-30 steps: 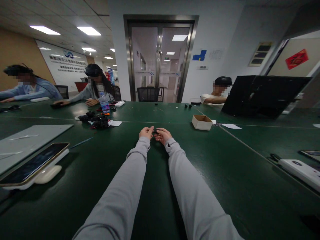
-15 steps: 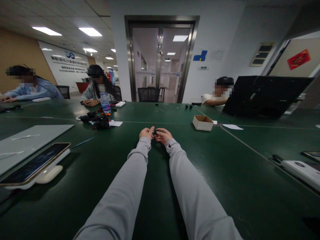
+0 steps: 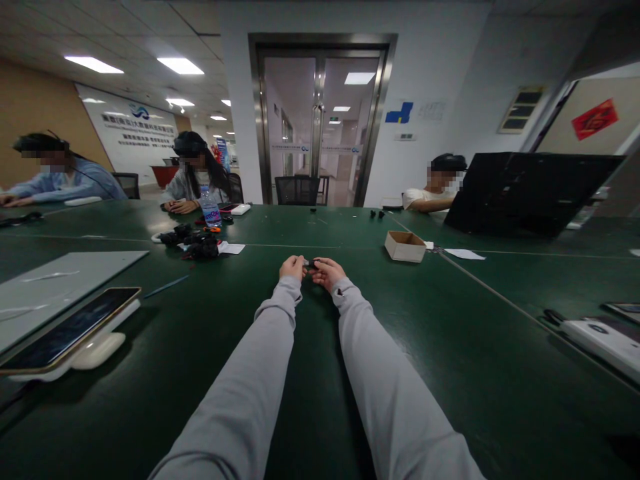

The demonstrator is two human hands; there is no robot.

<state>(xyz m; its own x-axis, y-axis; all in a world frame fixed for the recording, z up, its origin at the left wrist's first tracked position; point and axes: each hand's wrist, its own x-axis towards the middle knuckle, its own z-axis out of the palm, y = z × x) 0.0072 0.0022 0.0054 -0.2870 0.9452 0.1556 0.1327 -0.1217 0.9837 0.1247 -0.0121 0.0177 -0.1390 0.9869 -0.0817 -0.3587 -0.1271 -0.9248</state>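
Both my arms, in grey sleeves, stretch far out over the green table. My left hand and my right hand meet fingertip to fingertip around a small black part, which both pinch just above the tabletop. The part is tiny and mostly hidden by my fingers, so its shape is unclear.
A small open cardboard box sits to the right of my hands. A pile of black parts and a water bottle lie far left. A phone on a white stand is near left, a white device near right. Three other people sit across the table.
My hands stay together on the small part with only slight finger movement. The person at the far left has drawn an outstretched arm back.
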